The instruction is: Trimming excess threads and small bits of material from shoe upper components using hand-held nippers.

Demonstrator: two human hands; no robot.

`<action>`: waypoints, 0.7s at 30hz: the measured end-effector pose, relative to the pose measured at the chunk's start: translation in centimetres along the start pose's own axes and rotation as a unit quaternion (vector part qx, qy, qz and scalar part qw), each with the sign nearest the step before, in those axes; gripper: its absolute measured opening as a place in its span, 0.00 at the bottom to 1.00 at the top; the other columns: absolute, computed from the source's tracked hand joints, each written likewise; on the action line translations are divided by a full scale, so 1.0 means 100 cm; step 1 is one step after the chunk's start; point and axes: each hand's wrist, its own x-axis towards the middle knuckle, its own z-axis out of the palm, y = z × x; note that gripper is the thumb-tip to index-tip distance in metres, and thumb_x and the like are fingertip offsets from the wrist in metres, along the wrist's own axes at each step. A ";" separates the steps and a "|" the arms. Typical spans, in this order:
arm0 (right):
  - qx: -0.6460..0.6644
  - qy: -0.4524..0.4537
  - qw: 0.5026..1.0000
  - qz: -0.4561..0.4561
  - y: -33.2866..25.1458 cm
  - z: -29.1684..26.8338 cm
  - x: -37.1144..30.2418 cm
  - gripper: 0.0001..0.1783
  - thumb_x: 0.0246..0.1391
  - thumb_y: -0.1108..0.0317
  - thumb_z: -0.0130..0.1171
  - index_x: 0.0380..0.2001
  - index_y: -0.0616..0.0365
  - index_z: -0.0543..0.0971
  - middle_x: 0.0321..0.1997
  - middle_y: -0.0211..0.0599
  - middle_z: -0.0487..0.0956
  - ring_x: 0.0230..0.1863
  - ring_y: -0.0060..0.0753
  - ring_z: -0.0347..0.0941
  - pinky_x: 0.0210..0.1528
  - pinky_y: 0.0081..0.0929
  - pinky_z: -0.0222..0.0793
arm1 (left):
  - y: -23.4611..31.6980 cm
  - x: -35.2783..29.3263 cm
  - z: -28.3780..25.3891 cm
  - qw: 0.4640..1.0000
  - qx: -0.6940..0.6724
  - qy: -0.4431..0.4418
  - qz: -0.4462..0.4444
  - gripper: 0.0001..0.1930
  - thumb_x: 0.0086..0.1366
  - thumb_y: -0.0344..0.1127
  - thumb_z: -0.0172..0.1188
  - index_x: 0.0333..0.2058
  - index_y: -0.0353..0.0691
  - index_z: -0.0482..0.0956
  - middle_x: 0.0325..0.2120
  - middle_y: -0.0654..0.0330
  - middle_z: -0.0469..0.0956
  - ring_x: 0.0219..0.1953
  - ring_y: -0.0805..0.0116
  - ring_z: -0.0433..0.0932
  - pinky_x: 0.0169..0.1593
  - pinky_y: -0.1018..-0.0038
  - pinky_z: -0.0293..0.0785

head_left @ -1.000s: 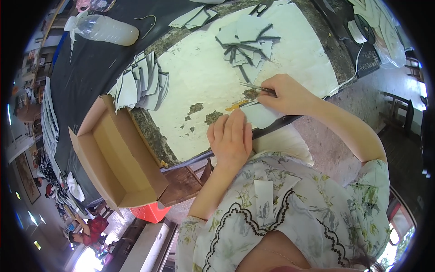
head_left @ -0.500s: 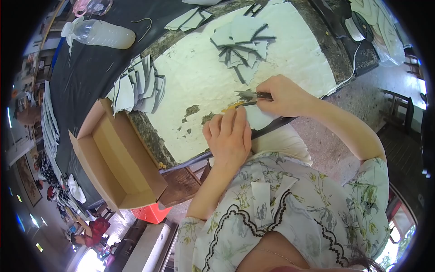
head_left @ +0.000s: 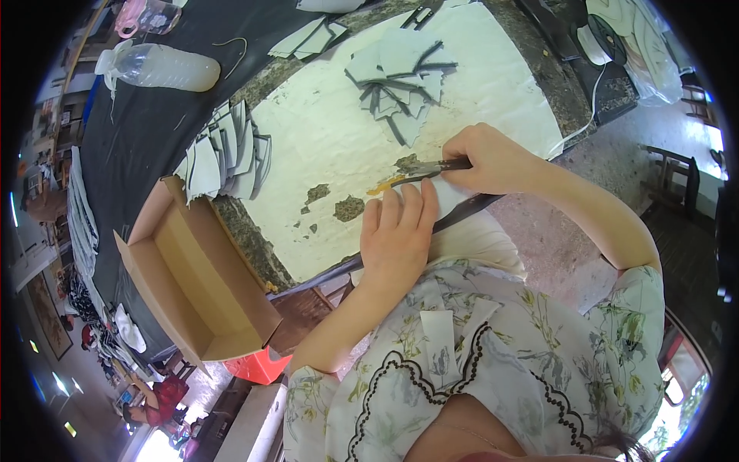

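My right hand (head_left: 490, 159), fingers closed, grips what look like dark-handled snips (head_left: 446, 165), their slim blades pointing left. Under that hand lies a pale grey fabric piece (head_left: 453, 194) with a dark strip along its far edge. My left hand (head_left: 396, 239) rests on the near-left part of this piece, fingers stretched out and lying flat, hiding part of it. The blades sit close to the dark strip; whether they touch it I cannot tell. Beyond my hands is a loose pile of similar dark-edged pieces (head_left: 400, 69).
White worn paper (head_left: 308, 138) covers the worktop. At the left are an overlapping row of grey pieces (head_left: 231, 150), an open cardboard box (head_left: 208, 269) and a plastic bottle (head_left: 173, 68). A spool (head_left: 600, 40) with white cord stands far right. Another person (head_left: 162, 400) sits in the background.
The snips have moved slightly right and their blades look closer together. My left hand has shifted a little right along the piece and lies flatter. The whole view has tilted slightly.
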 end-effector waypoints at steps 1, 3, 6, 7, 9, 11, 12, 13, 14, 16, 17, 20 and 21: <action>0.008 -0.015 1.000 0.016 0.001 -0.002 -0.001 0.11 0.42 0.68 0.61 0.18 0.67 0.75 0.16 0.50 0.72 0.19 0.46 0.69 0.25 0.37 0.64 | 0.001 0.001 0.000 1.000 -0.001 0.000 0.002 0.29 0.51 0.34 0.63 0.55 0.45 0.74 0.46 0.59 0.73 0.48 0.60 0.71 0.53 0.61 0.67; -0.005 -0.008 1.000 0.010 0.004 -0.003 -0.001 0.11 0.42 0.68 0.61 0.18 0.66 0.75 0.16 0.50 0.72 0.19 0.46 0.69 0.25 0.37 0.64 | 0.002 0.002 -0.002 1.000 0.008 -0.002 0.003 0.29 0.51 0.34 0.63 0.55 0.45 0.74 0.45 0.60 0.73 0.48 0.61 0.71 0.52 0.62 0.67; -0.016 -0.004 1.000 0.015 0.003 -0.007 -0.002 0.11 0.42 0.68 0.61 0.18 0.66 0.75 0.17 0.49 0.73 0.20 0.47 0.70 0.26 0.37 0.64 | 0.002 0.004 -0.003 1.000 -0.005 0.000 0.013 0.26 0.55 0.33 0.56 0.55 0.41 0.72 0.43 0.56 0.72 0.46 0.57 0.71 0.50 0.60 0.68; -0.014 -0.008 0.999 0.029 0.003 -0.008 -0.002 0.11 0.42 0.67 0.61 0.18 0.65 0.76 0.17 0.49 0.74 0.20 0.48 0.70 0.26 0.38 0.65 | 0.002 0.005 -0.003 1.000 -0.006 -0.001 0.014 0.26 0.55 0.33 0.56 0.55 0.41 0.72 0.43 0.56 0.72 0.46 0.57 0.71 0.50 0.60 0.68; -0.026 -0.010 0.999 0.020 0.006 -0.005 -0.001 0.11 0.41 0.67 0.61 0.18 0.65 0.76 0.18 0.49 0.74 0.21 0.49 0.71 0.27 0.38 0.66 | 0.003 0.006 -0.003 1.000 0.020 -0.004 0.018 0.27 0.55 0.33 0.56 0.57 0.41 0.71 0.43 0.56 0.72 0.46 0.57 0.71 0.49 0.59 0.68; -0.040 -0.007 0.999 0.007 0.006 -0.006 0.001 0.11 0.41 0.67 0.61 0.19 0.65 0.76 0.18 0.50 0.75 0.22 0.50 0.72 0.27 0.39 0.66 | 0.004 0.007 -0.005 0.999 0.031 -0.012 0.020 0.27 0.55 0.34 0.56 0.57 0.41 0.71 0.43 0.55 0.72 0.46 0.57 0.71 0.50 0.59 0.67; -0.051 -0.009 0.999 0.006 0.005 -0.007 0.001 0.11 0.41 0.66 0.61 0.19 0.65 0.76 0.19 0.50 0.75 0.23 0.51 0.73 0.28 0.39 0.67 | 0.005 0.007 -0.006 0.999 0.041 -0.022 0.021 0.28 0.55 0.34 0.56 0.57 0.42 0.70 0.43 0.55 0.72 0.46 0.57 0.71 0.50 0.58 0.67; -0.061 -0.012 0.998 0.005 0.004 -0.007 0.002 0.11 0.41 0.66 0.61 0.19 0.65 0.77 0.19 0.50 0.76 0.24 0.51 0.73 0.29 0.40 0.67 | 0.006 0.009 -0.007 0.999 0.041 -0.022 0.022 0.28 0.55 0.34 0.56 0.57 0.42 0.70 0.43 0.55 0.72 0.46 0.57 0.71 0.50 0.58 0.67; -0.061 -0.011 0.998 0.005 0.005 -0.007 0.002 0.11 0.41 0.66 0.61 0.19 0.65 0.77 0.19 0.50 0.76 0.24 0.51 0.73 0.29 0.40 0.67 | 0.007 0.012 -0.009 0.998 0.040 -0.030 0.023 0.28 0.55 0.34 0.56 0.57 0.41 0.70 0.44 0.54 0.71 0.47 0.57 0.70 0.50 0.59 0.67; -0.075 -0.001 0.997 -0.008 0.007 -0.009 0.001 0.11 0.41 0.66 0.61 0.20 0.65 0.77 0.20 0.50 0.76 0.24 0.52 0.74 0.29 0.40 0.67 | 0.009 0.015 -0.007 0.998 0.041 -0.037 0.025 0.28 0.55 0.34 0.56 0.57 0.40 0.70 0.45 0.54 0.71 0.47 0.57 0.70 0.51 0.60 0.67; -0.074 0.001 0.997 -0.009 0.006 -0.009 0.002 0.11 0.41 0.66 0.61 0.20 0.65 0.77 0.20 0.50 0.76 0.24 0.52 0.74 0.29 0.40 0.67 | 0.009 0.015 -0.003 0.999 0.020 -0.030 0.038 0.28 0.55 0.34 0.56 0.57 0.38 0.70 0.46 0.54 0.71 0.48 0.57 0.70 0.51 0.62 0.67; -0.065 -0.005 0.998 0.011 0.005 -0.011 0.000 0.11 0.41 0.67 0.62 0.20 0.65 0.77 0.20 0.50 0.76 0.25 0.53 0.74 0.29 0.41 0.67 | 0.008 0.016 -0.002 0.998 -0.012 -0.023 0.051 0.28 0.55 0.34 0.56 0.57 0.35 0.70 0.47 0.55 0.71 0.49 0.57 0.70 0.52 0.65 0.68; -0.077 -0.005 0.997 -0.005 0.005 -0.011 0.001 0.10 0.41 0.67 0.60 0.20 0.65 0.78 0.21 0.52 0.77 0.27 0.55 0.75 0.31 0.43 0.70 | 0.007 0.016 -0.002 0.998 -0.022 -0.024 0.048 0.29 0.54 0.34 0.56 0.57 0.34 0.70 0.47 0.55 0.71 0.50 0.56 0.70 0.53 0.67 0.68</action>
